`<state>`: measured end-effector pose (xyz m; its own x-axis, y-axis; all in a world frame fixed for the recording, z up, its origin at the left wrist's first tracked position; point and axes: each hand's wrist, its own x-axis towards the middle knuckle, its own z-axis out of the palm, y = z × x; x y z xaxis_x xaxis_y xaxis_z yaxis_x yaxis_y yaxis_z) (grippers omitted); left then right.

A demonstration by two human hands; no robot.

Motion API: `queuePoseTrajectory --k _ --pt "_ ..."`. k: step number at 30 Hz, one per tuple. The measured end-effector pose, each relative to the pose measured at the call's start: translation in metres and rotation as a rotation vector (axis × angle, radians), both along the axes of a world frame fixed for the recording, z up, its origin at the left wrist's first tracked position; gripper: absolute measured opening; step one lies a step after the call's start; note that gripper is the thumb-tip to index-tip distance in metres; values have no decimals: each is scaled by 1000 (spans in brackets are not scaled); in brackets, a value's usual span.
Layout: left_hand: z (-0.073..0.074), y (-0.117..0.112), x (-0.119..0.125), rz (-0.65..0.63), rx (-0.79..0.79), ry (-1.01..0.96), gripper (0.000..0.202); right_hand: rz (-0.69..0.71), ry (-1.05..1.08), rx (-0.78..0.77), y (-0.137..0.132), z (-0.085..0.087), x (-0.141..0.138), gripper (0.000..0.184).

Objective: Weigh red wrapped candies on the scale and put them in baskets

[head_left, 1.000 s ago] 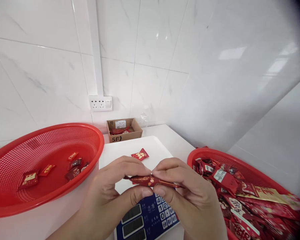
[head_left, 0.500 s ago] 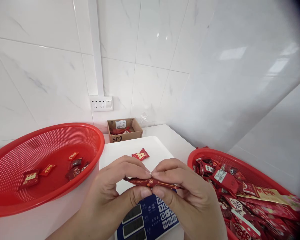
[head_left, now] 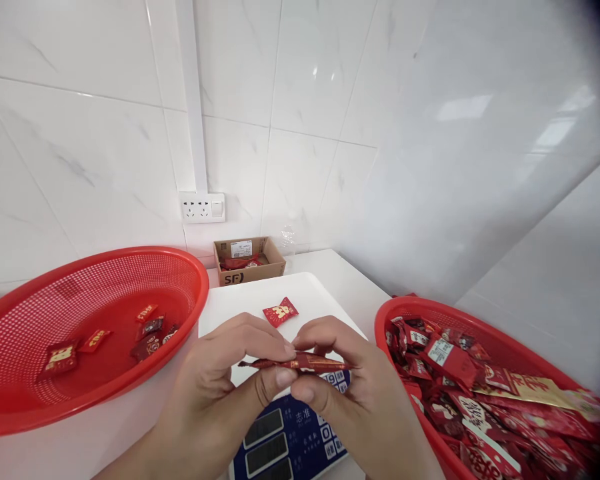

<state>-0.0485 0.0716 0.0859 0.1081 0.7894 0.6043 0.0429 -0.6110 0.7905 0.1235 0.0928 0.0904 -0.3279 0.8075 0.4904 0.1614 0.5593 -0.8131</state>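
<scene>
Head view: the left hand (head_left: pixel 215 393) and right hand (head_left: pixel 355 400) meet palm-inward above the scale (head_left: pixel 285 437), each pinching one end of a thin red packet (head_left: pixel 295 363) between thumb and forefinger — held level, edge-on, so its print is hard to read. The hands hide most of the scale's keypad, and both wrists are cut off at the bottom edge. One red candy (head_left: pixel 280 311) lies on the scale's white platform — just beyond the fingers.

White counter (head_left: pixel 340 267), two red baskets (head_left: pixel 80 333), scale (head_left: pixel 290 437), box (head_left: pixel 249 260)
</scene>
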Motion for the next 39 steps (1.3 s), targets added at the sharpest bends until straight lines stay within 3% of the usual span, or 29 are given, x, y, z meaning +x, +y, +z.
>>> queuePoseTrajectory --k 10,19,26,30,36,39 --pt "2 1 3 2 -124 67 14 16 -72 -70 -1 5 -3 40" --pt "0 5 3 -54 -221 10 20 14 55 -45 4 -4 -1 19" --pt "0 8 9 24 -206 323 25 -98 83 81 1 -1 -4 16" --pt "2 6 8 -51 -190 304 19 -80 123 66 -1 -1 -6 15" --pt "1 3 4 -131 -159 209 20 16 253 -179 3 -5 -5 37" --pt "1 2 3 -124 -144 170 23 99 223 -197 4 2 -4 50"
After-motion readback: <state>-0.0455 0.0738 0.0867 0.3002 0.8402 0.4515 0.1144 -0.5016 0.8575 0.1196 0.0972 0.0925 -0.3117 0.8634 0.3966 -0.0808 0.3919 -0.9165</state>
